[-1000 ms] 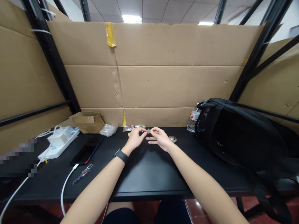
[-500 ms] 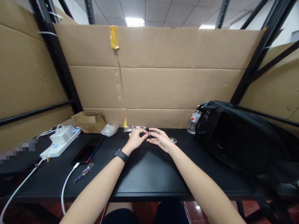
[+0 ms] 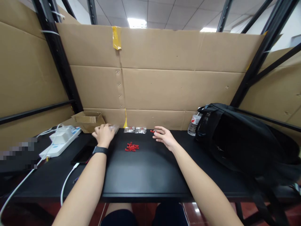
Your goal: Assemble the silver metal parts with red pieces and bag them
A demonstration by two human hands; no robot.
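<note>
My left hand (image 3: 102,135), with a dark watch (image 3: 100,150) on the wrist, is at the back left. Its curled fingers are on a clear plastic bag (image 3: 114,128), which it partly hides. Farther right, my right hand (image 3: 165,137) is raised over the back of the table. Between its thumb and fingers is a short red cord (image 3: 152,131) with a small shiny piece at its end. A loose pile of red cords (image 3: 132,147) lies on the black table between my hands. Two small clear packets (image 3: 140,130) with something red inside lie behind the pile.
A small cardboard box (image 3: 88,121) is behind my left hand. A white power strip (image 3: 61,142), a cable and a phone (image 3: 81,155) are on the left. At the right are a water bottle (image 3: 194,124) and a black backpack (image 3: 244,141). Cardboard walls surround the table.
My left hand has left my right hand and moved left onto the plastic bag, uncovering the red cords. My right hand has shifted slightly right, still holding the small red piece.
</note>
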